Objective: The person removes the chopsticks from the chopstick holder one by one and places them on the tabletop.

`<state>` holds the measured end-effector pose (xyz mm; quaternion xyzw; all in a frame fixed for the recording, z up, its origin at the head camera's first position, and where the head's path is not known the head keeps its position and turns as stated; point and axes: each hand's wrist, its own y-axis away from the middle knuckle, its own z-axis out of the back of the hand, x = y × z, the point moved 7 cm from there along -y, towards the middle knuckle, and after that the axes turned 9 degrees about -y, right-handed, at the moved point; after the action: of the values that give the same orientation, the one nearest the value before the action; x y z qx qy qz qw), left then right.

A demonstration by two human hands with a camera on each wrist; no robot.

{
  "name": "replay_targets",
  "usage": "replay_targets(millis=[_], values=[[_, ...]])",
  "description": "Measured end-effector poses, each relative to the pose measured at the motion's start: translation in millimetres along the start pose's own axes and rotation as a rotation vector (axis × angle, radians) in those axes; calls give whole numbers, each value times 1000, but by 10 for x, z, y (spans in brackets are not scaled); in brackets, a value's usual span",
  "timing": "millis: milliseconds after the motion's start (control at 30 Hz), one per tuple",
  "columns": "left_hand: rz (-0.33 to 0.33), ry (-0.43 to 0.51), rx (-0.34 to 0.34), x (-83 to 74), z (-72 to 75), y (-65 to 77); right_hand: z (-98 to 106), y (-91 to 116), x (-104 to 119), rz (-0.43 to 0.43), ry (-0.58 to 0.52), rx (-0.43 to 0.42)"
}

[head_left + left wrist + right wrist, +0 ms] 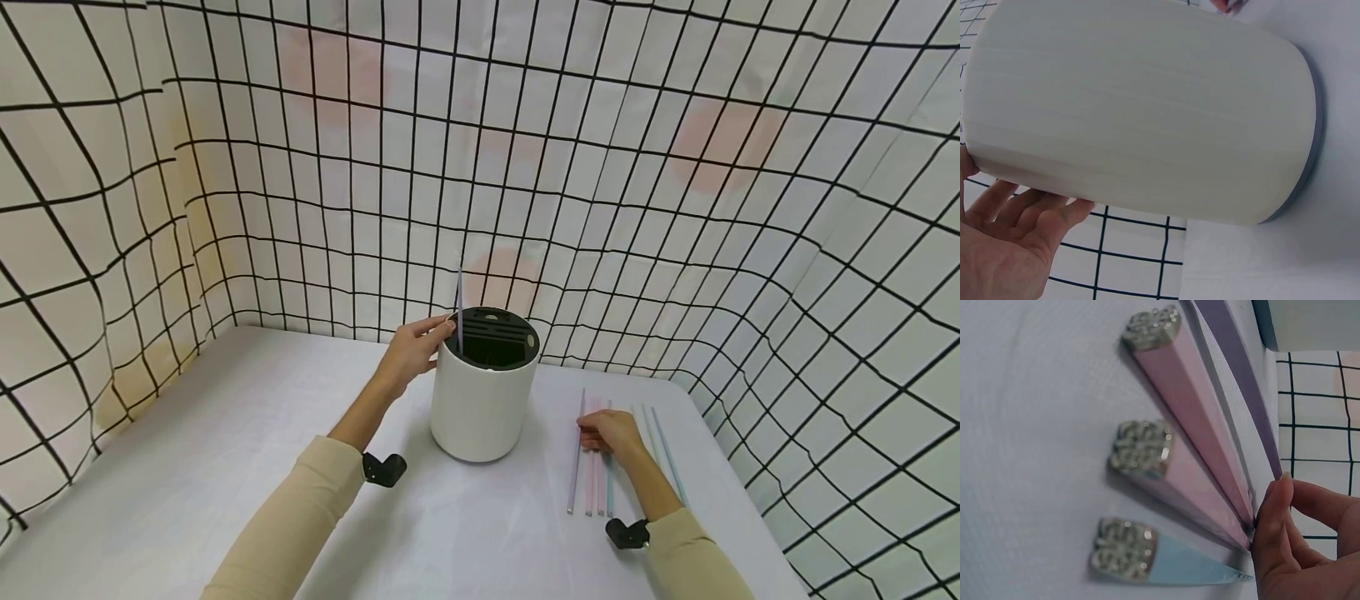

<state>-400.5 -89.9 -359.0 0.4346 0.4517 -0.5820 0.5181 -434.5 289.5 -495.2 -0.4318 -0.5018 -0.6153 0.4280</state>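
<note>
A white cylindrical utensil holder with a black divided top stands upright on the table. My left hand grips its upper left rim, thumb at the edge and fingers along the outer side. One pale purple chopstick stands in the holder beside that thumb. To the right, my right hand pinches another purple chopstick between thumb and fingertips. Under and beside this hand lie two pink chopsticks and a blue chopstick, their square ends capped in silvery studded texture.
More pale green and blue chopsticks lie to the right of my right forearm. Black wire grid with pale cloth behind it rises around the back and sides of the white table.
</note>
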Motion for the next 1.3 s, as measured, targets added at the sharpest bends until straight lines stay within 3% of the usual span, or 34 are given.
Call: replay_targets(millis=[400,733,833,967,1300], values=[[-1,4,0,8,-5,1,13,-7,-23,-11,40,-25],[12,10,5,30,-26,-10,61,64,126,71,45,-7],[9,10,7,25,-28,-7,22,125,320,101,51,24],[8,2,2,25,-16,-5,-112,283,752,181,53,95],[8,-4,2,22,2,-15,-634,880,1857,393,56,173]])
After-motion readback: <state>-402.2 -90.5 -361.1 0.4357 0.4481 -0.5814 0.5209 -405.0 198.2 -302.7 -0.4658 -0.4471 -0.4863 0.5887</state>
